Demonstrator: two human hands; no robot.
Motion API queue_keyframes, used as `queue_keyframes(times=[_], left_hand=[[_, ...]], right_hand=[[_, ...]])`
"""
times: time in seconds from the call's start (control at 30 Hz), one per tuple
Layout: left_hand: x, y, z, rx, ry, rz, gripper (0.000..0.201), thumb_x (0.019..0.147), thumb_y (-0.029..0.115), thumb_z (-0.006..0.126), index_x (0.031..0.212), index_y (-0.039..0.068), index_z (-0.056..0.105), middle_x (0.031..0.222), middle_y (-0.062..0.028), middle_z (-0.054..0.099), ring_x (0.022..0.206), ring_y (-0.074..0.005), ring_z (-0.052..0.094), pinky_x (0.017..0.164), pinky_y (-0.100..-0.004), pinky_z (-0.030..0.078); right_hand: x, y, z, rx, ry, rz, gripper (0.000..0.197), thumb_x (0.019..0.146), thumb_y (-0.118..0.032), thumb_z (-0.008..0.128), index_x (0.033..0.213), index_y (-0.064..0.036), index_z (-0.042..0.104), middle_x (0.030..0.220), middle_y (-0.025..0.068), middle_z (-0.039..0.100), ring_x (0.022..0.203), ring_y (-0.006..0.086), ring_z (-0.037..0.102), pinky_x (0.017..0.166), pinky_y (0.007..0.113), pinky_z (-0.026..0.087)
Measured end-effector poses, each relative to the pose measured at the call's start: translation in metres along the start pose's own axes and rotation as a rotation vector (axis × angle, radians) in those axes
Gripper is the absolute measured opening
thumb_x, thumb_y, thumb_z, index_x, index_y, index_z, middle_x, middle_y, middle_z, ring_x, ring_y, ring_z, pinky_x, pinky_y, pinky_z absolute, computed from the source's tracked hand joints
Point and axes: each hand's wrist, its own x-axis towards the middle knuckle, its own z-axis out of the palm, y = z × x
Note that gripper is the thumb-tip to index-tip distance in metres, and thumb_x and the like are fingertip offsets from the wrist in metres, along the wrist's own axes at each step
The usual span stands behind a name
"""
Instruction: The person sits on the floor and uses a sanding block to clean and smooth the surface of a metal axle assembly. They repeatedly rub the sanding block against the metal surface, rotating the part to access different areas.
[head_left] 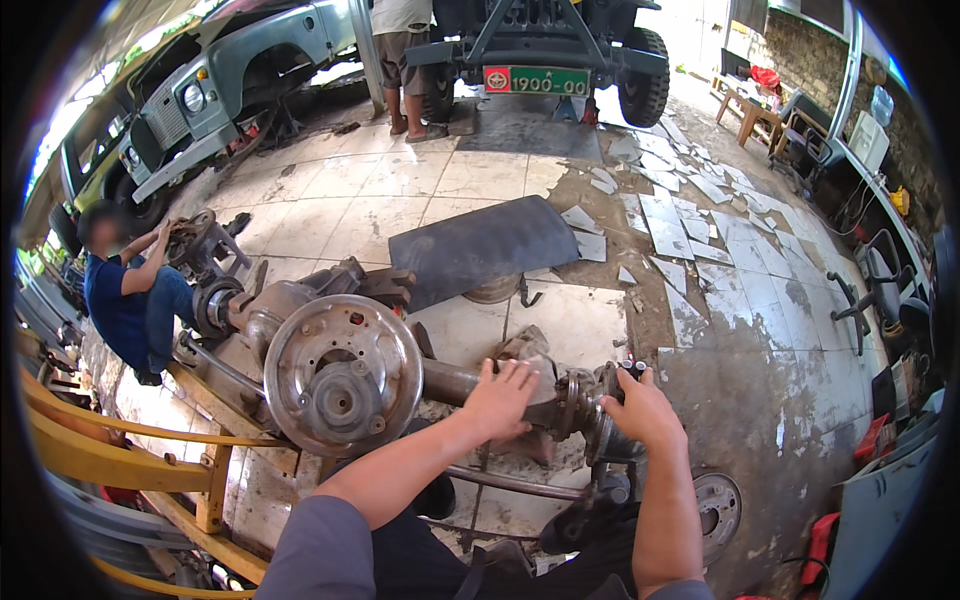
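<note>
A worn vehicle axle [448, 382] stretches across in front of me. My left hand [503, 398] lies on its tube near the right end, fingers spread and nothing gripped. At that end, my right hand [645, 408] is curled over the axle hub [600, 425], thumb on the near side. Small shiny cylindrical pieces [632, 367] show by its fingertips; I cannot tell whether it touches them. A round metal brake plate [290, 375] stands upright on the left part of the axle. A thin steel rod [515, 483] runs below the tube.
A dark curved panel [480, 245] lies on the tiled floor beyond the axle. Broken tiles [670, 225] are scattered to the right. A yellow metal frame [130, 455] stands at left, near a crouching person [135, 300]. Another round plate [718, 510] lies right of my forearm.
</note>
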Motion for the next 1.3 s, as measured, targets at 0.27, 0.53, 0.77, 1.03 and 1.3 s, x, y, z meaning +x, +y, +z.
queue_keyframes(times=[0.27, 0.53, 0.77, 1.03, 1.3], left_hand=[[0.001, -0.008, -0.007, 0.011, -0.036, -0.040, 0.095, 0.082, 0.043, 0.075, 0.154, 0.003, 0.029, 0.160, -0.0179, 0.031, 0.149, -0.0353, 0.029, 0.116, -0.0650, 0.026], [0.003, -0.014, -0.004, -0.052, -0.086, -0.148, 0.099, 0.082, 0.047, 0.075, 0.156, 0.003, 0.025, 0.161, -0.0200, 0.028, 0.151, -0.0372, 0.025, 0.116, -0.0672, 0.024], [0.001, -0.011, -0.006, -0.072, -0.024, -0.081, 0.097, 0.082, 0.044, 0.076, 0.155, 0.003, 0.027, 0.161, -0.0218, 0.027, 0.150, -0.0383, 0.025, 0.117, -0.0661, 0.022], [-0.002, 0.000, -0.004, -0.025, -0.004, -0.044, 0.096, 0.083, 0.040, 0.075, 0.156, 0.003, 0.025, 0.160, -0.0216, 0.028, 0.149, -0.0388, 0.027, 0.117, -0.0655, 0.022], [-0.008, 0.010, -0.004, -0.033, 0.030, -0.087, 0.090, 0.084, 0.042, 0.074, 0.149, -0.008, 0.034, 0.155, -0.0270, 0.034, 0.147, -0.0414, 0.030, 0.119, -0.0612, 0.022]], right_hand=[[-0.002, -0.005, -0.005, 0.039, -0.041, 0.016, 0.067, 0.093, -0.040, 0.065, 0.147, -0.0055, 0.045, 0.148, 0.0469, 0.027, 0.130, 0.0517, 0.048, 0.107, 0.049, 0.044], [-0.003, -0.005, -0.005, 0.005, -0.001, 0.009, 0.068, 0.092, -0.039, 0.066, 0.147, -0.0048, 0.045, 0.148, 0.0447, 0.031, 0.125, 0.0526, 0.052, 0.106, 0.047, 0.045], [0.001, -0.003, 0.001, 0.014, -0.008, -0.003, 0.068, 0.092, -0.039, 0.066, 0.147, -0.0055, 0.045, 0.148, 0.0470, 0.028, 0.130, 0.0531, 0.047, 0.107, 0.049, 0.044], [0.001, -0.003, -0.001, 0.015, -0.019, 0.015, 0.068, 0.092, -0.038, 0.066, 0.148, -0.0055, 0.045, 0.148, 0.0463, 0.029, 0.131, 0.0531, 0.047, 0.108, 0.049, 0.043], [0.002, -0.002, 0.003, 0.011, -0.018, 0.017, 0.068, 0.093, -0.039, 0.066, 0.148, -0.0073, 0.044, 0.150, 0.0453, 0.026, 0.133, 0.0531, 0.044, 0.107, 0.050, 0.044]])
